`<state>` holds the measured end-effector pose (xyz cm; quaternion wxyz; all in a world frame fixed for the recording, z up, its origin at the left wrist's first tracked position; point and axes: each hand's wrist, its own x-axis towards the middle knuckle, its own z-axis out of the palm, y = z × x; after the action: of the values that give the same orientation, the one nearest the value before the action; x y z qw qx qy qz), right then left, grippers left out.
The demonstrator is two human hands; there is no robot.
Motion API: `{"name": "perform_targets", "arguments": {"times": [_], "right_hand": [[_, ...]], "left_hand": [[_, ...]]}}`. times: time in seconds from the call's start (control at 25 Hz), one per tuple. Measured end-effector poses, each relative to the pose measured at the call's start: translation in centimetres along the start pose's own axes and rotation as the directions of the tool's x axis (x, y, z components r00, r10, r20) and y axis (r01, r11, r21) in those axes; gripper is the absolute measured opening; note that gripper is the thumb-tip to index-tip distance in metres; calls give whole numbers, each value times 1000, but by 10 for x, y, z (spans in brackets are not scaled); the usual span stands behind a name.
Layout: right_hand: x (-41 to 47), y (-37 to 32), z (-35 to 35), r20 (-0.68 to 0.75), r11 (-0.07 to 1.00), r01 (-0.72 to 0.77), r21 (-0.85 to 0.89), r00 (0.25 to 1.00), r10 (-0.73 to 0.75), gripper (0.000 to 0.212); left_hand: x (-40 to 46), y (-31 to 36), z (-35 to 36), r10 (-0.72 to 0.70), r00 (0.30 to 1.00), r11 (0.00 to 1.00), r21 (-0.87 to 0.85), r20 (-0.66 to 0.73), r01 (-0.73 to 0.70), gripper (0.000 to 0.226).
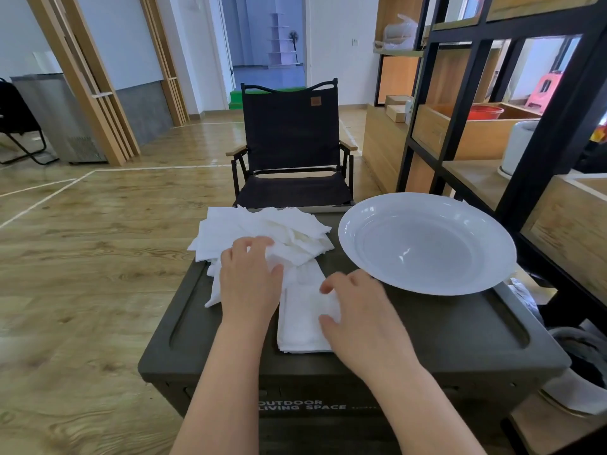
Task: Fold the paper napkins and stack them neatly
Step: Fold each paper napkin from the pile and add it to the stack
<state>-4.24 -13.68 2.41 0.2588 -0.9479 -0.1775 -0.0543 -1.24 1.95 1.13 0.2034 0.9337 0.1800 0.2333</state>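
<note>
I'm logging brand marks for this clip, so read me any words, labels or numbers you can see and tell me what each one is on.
"OUTDOOR LIVING SPACE": pale lettering on the front of the dark olive plastic storage box, first letters partly hidden by the left forearm.
Small brown patch on the black folding fabric chair: too small to read.
Nothing else legible.

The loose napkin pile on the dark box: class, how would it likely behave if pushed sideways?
The napkin pile is thin, crumpled sheets lying unevenly, so it would probably slide apart, not move as one. It looks light and floppy, likely bunching against the left hand.
</note>
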Motion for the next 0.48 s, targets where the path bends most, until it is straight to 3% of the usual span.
{"name": "perform_targets", "arguments": {"times": [0.16, 0.24, 0.32, 0.4, 0.48], "right_hand": [[3, 7, 6, 109, 998, -5, 70, 994, -3, 30], [8, 10, -2, 113, 960, -105, 260, 991, 78, 45], [11, 13, -12, 105, 851, -176, 494, 984, 143, 63], [11, 17, -21, 93, 716, -138, 685, 990, 101, 59], [7, 23, -30, 116, 525, -125, 842, 992, 50, 41]], "left_hand": [[-9, 1, -25, 125, 976, 990, -42, -176, -134, 5], [-17, 11, -55, 230, 971, 955, -179, -58, -237, 8], [-27, 24, -84, 302, 934, 916, -330, 189, -229, 10], [-33, 32, -97, 361, 883, 837, -523, 301, -164, 10], [-34, 37, -95, 322, 898, 742, -669, 300, -42, 9]]}}
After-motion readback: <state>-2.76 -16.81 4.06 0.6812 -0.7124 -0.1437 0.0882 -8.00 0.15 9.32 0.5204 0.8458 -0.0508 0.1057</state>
